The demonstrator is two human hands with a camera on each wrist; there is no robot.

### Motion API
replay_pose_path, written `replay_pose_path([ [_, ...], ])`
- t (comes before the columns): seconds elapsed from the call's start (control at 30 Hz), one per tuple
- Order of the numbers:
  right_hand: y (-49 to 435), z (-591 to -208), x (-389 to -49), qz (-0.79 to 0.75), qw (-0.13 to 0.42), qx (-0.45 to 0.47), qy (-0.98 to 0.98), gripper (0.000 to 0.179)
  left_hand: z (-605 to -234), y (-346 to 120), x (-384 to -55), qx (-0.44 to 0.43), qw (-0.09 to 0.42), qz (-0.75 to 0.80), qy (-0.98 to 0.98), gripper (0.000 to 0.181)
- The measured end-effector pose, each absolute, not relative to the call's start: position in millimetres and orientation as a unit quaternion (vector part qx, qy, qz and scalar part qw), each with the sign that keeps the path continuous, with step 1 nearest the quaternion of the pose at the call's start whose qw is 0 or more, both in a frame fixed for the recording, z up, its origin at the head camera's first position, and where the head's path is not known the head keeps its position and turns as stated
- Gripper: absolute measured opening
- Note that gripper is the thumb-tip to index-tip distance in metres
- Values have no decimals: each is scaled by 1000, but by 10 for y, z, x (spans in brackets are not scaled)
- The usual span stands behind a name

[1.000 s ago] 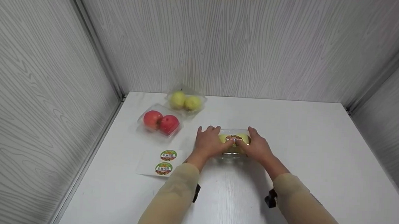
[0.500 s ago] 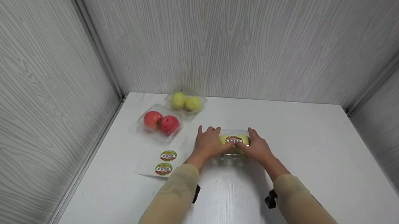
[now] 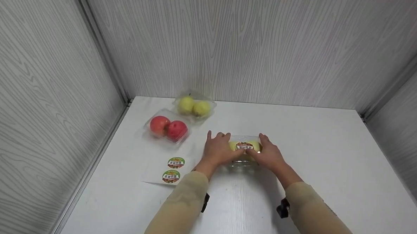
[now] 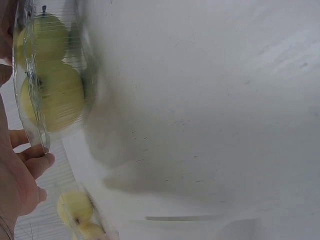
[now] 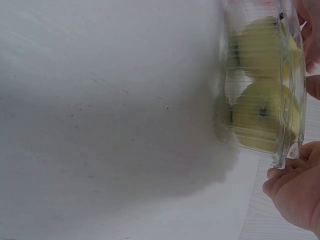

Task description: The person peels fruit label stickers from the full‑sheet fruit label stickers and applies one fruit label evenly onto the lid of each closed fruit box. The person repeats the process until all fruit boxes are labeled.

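Both hands grip a clear plastic fruit clamshell (image 3: 242, 163) at the middle of the white table. Two round yellow-green fruits (image 4: 52, 95) lie inside it. A round printed sticker (image 3: 244, 145) is on its lid. My left hand (image 3: 218, 149) holds the left end and my right hand (image 3: 271, 155) the right end, both thumbs meeting at the sticker's lower edge. In the right wrist view, curled fingertips (image 5: 272, 186) are right at the clamshell's rim. The left wrist view likewise has fingers (image 4: 40, 162) bent at the rim.
Left of the hands lies a white backing sheet (image 3: 153, 171) bearing two round stickers (image 3: 171, 176). Behind it sits a clear box with two red fruits (image 3: 177, 130). Another with two yellow-green fruits (image 3: 201, 108) stands near the back wall (image 3: 249, 62). A grained panel (image 3: 37, 99) bounds the left side.
The thumbs have shifted very slightly at the sticker, and more of its print shows now. Both hands and the clamshell otherwise stay in place.
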State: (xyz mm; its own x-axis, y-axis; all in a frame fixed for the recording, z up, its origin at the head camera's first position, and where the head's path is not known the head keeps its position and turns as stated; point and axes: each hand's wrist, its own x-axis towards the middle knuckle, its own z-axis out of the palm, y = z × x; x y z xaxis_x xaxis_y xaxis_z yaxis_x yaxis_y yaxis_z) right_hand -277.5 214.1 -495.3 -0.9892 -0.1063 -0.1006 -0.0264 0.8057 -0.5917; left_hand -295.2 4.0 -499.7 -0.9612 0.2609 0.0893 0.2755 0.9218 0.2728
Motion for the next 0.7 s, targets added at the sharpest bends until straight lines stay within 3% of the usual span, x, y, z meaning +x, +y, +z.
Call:
replay_pose_path([
  [0.7, 2136, -4972, -2809, -309, 64, -28, 948, 90, -4986, 23, -2958, -135, 20, -160, -978, 85],
])
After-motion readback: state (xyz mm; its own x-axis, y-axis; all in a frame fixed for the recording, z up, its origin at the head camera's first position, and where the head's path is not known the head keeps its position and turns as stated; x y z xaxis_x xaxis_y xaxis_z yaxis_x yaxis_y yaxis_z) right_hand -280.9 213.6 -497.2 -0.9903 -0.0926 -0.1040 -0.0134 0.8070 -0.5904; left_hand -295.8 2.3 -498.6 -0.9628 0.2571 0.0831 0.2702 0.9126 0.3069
